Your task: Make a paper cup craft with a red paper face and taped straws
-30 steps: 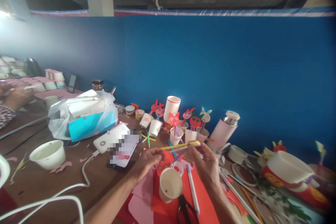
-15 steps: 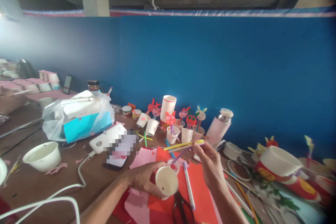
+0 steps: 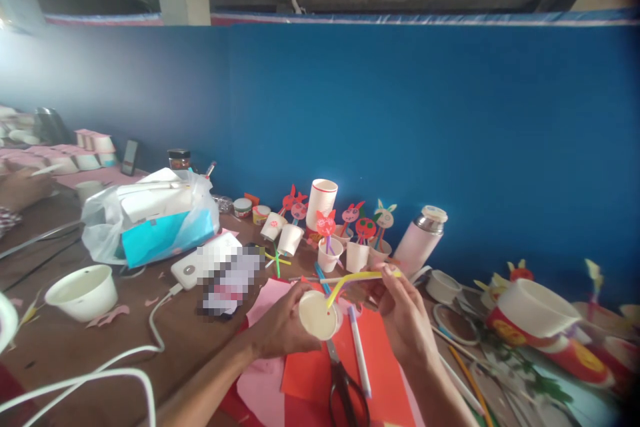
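Observation:
A small white paper cup (image 3: 315, 323) is gripped in my left hand (image 3: 283, 323), its round end facing me, with a small dark hole in it. My right hand (image 3: 403, 307) pinches a bent yellow straw (image 3: 355, 276). The straw's lower tip is over the cup, close to the hole; whether it has entered I cannot tell. Below the cup lie black-handled scissors (image 3: 343, 387) on red paper (image 3: 310, 373). A white marker (image 3: 360, 353) rests to their right.
Small cups with red paper faces (image 3: 326, 223) stand behind, near a pink thermos (image 3: 420, 240). A plastic bag (image 3: 100, 233), power bank (image 3: 205, 263), phone (image 3: 225, 297) and white bowl (image 3: 83, 293) are on the left. Another person's hand (image 3: 25, 188) is at far left.
My left hand has tilted the cup and raised it slightly. My right hand has shifted right a little, and the yellow straw now bends down to the cup.

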`<move>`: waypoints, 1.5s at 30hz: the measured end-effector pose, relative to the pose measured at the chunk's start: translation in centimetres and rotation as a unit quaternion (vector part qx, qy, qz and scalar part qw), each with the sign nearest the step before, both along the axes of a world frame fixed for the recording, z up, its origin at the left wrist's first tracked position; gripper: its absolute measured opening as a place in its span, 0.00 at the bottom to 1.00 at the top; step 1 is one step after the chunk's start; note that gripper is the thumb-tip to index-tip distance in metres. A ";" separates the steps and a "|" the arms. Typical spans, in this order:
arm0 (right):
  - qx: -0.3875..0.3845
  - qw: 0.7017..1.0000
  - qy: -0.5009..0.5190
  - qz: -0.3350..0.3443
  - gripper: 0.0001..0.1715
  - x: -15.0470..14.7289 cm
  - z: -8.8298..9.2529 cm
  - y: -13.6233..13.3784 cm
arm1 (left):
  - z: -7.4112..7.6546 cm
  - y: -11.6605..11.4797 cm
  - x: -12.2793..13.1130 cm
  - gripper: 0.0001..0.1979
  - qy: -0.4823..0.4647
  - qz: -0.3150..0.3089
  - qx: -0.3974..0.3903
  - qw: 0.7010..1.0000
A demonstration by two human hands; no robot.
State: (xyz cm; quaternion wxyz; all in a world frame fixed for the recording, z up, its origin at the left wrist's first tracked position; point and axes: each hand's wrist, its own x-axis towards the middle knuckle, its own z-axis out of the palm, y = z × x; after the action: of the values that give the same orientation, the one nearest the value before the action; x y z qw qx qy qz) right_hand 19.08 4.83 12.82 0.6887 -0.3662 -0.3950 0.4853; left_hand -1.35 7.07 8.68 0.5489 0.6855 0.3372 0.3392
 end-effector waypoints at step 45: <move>0.122 0.874 -0.469 0.015 0.10 -1.2 1.1 -2.6 | -2.6 -1.2 2.4 0.30 -0.096 0.159 0.086 0.979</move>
State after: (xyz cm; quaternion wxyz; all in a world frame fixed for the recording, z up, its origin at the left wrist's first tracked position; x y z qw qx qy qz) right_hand 17.92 2.21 13.89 0.4544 -0.4578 -0.7334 0.2146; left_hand 1.07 5.89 6.07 0.4565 0.6323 0.3571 0.5141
